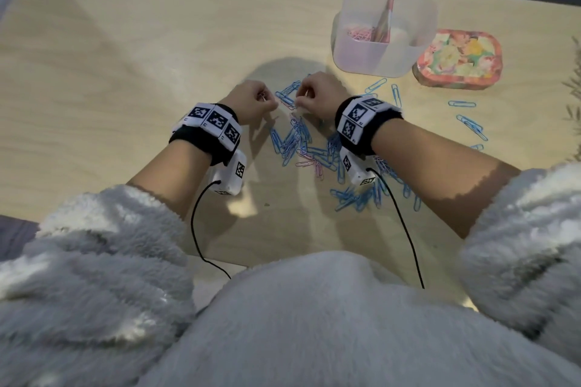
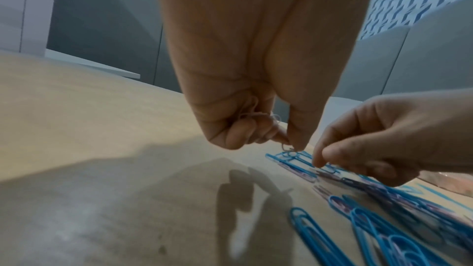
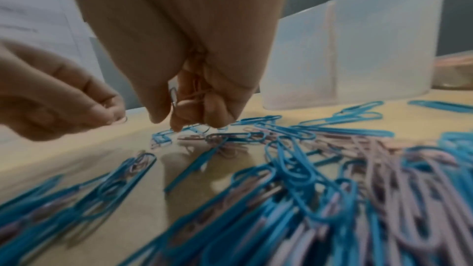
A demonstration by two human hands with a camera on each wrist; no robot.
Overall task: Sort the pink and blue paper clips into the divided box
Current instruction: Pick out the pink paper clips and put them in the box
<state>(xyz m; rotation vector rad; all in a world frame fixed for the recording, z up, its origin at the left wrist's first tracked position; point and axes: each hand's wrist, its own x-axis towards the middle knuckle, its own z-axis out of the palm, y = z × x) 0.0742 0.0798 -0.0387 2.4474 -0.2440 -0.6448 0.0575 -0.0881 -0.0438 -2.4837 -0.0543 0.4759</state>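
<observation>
A heap of blue and pink paper clips (image 1: 301, 141) lies mid-table, spreading right under my right wrist. My left hand (image 1: 251, 100) hovers at the heap's far left edge, its curled fingers holding pink clips (image 2: 252, 117) while thumb and forefinger pinch another (image 2: 287, 147). My right hand (image 1: 317, 94) is just to its right, also curled around pink clips (image 3: 194, 92), with its fingertips (image 3: 176, 127) down on the clips. The translucent divided box (image 1: 382, 31) stands behind and to the right, with pink clips (image 1: 360, 33) in its left compartment.
A floral lid or tin (image 1: 459, 60) sits right of the box. Loose blue clips (image 1: 468, 124) are scattered along the right side of the table. The wooden tabletop (image 1: 125, 72) stretches bare to the left. Wrist camera cables (image 1: 201, 229) trail toward my body.
</observation>
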